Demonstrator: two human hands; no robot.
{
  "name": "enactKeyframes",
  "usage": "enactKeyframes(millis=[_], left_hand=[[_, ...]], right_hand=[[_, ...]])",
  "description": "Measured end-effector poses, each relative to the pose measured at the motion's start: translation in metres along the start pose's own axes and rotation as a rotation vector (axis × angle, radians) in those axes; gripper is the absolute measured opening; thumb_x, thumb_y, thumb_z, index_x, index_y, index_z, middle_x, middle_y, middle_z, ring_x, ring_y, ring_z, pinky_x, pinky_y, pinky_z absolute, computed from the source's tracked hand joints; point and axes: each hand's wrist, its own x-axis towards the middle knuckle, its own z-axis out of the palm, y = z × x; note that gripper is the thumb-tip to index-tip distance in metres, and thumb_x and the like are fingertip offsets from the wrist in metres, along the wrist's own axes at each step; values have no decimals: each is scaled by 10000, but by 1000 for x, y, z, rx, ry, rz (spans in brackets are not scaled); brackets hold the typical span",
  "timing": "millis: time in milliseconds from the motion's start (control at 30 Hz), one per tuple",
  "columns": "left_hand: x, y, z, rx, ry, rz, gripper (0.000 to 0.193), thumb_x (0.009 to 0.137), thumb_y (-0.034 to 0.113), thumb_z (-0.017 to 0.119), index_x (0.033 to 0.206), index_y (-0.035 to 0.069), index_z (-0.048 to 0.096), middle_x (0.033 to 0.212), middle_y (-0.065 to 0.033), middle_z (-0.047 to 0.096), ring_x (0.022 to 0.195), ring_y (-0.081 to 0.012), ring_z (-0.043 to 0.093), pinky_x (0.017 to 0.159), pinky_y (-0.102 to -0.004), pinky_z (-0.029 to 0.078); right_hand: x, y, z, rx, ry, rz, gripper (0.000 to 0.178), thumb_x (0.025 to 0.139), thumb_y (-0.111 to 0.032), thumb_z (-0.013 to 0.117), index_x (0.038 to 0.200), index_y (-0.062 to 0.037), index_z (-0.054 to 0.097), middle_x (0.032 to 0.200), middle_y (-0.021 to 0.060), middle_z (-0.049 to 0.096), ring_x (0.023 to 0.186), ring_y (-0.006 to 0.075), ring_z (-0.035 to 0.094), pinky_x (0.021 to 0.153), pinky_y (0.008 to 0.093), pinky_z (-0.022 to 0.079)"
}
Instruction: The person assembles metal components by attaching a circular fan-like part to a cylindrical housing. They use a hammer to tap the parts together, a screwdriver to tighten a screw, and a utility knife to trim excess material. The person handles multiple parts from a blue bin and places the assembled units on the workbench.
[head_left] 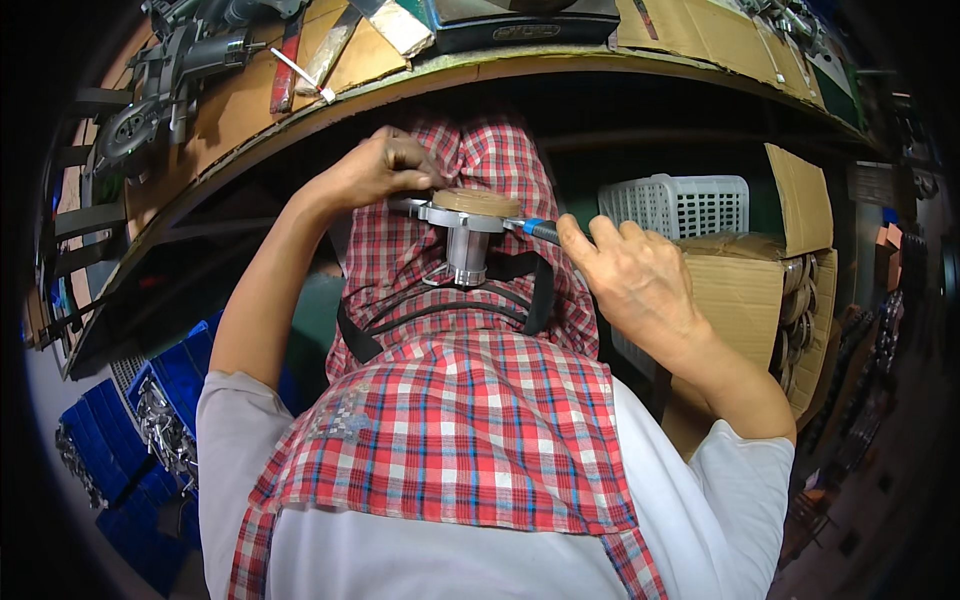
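Note:
A silver metal part (pixel 468 232) with a round tan disc on top and a cylindrical stem below is held over my lap, above a red plaid cloth (pixel 470 400). My left hand (pixel 378 168) grips its left flange. My right hand (pixel 630 275) holds a tool with a blue handle (pixel 541 230), whose tip meets the part's right side. Both forearms reach forward from my white sleeves.
A curved workbench edge (pixel 300 115) covered in cardboard runs above, carrying a power tool (pixel 160 85), metal strips and a dark box (pixel 520 25). A white plastic basket (pixel 680 205) and a cardboard box (pixel 750 300) stand right. Blue bins (pixel 150 420) with metal parts lie left.

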Motion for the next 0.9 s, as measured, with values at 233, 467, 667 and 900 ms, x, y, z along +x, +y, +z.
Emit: enactKeyframes(millis=[233,467,667,900], left_hand=[[-7,9,9,387,154,107,180,797,209,733,958,130,746,1094,-11,680,1145,-255,476,998,-411,407],[-79,-1,16,-270,20,-364,443,955,380,583,1018,-47,683,929,-105,705,865,-158,647,840,-287,494],[-53,12,129,-588,213,-326,543,885,236,711,1258,-94,497,1148,-164,622,993,-204,616,895,-340,490],[-32,12,126,-812,269,-209,422,852,78,699,1215,-59,533,1101,-100,628,989,-158,589,883,-283,461]], right_hand=[[-21,10,-28,0,-207,164,346,775,-1,613,1114,-72,605,735,89,562,622,235,621,517,336,501],[-13,85,-36,172,122,566,329,924,-135,568,1249,-130,517,976,147,633,779,383,652,647,467,523],[67,169,31,131,306,781,371,955,-219,499,1293,-68,471,1099,258,574,975,450,604,810,513,501],[146,182,68,107,398,670,468,916,-372,592,1297,-103,558,1159,246,549,1096,397,527,945,489,422]])
